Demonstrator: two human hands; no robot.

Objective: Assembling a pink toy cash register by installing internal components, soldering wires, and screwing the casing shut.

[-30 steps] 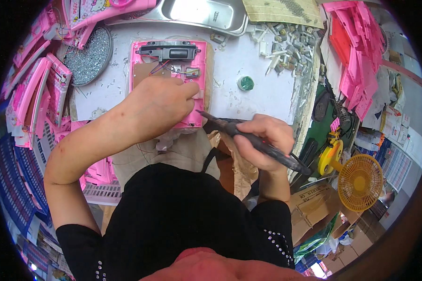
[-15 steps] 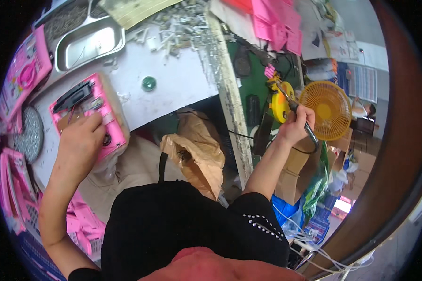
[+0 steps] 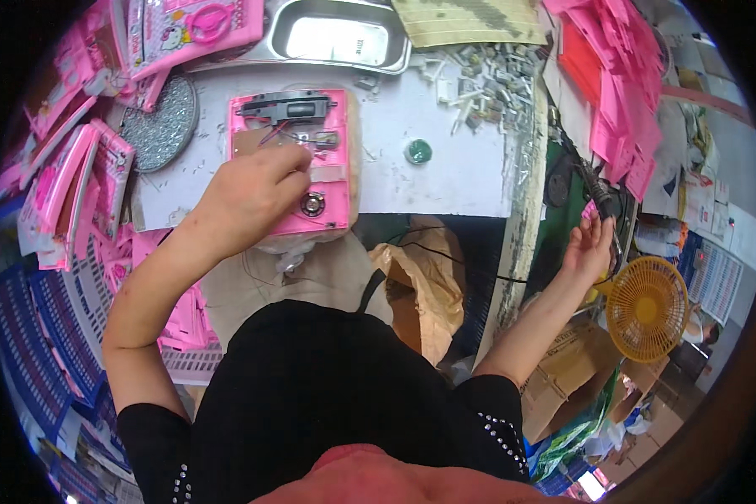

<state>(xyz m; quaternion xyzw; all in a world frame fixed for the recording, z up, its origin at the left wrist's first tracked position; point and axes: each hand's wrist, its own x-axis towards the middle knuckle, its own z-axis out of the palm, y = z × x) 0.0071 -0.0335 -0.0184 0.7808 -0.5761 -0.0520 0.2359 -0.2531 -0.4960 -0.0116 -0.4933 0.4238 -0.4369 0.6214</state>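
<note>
My left hand (image 3: 256,195) is closed, its fingertips down on an opened pink plastic case (image 3: 332,217). What those fingers pinch, if anything, is hidden. Inside the case show a dark grey mechanism (image 3: 290,107), thin wires and a small round speaker (image 3: 312,204). Off to the right, my right hand (image 3: 588,249) has its fingers curled loosely against the dark handle of a soldering iron (image 3: 609,214). The iron's front end lies among dark parts beyond the table's edge strip and cannot be made out.
A small green-filled round pot (image 3: 417,151) stands right of the case. Behind are a metal tray (image 3: 290,55) and many small metal parts (image 3: 487,88). Pink pieces (image 3: 609,92) pile up back right. A yellow fan (image 3: 647,309) and an open paper bag (image 3: 441,290) are nearer.
The head view has turned, so the table sits further right in it. My right hand has brought the soldering iron towards the dark parts beside the pink pile. My left hand stays on the case.
</note>
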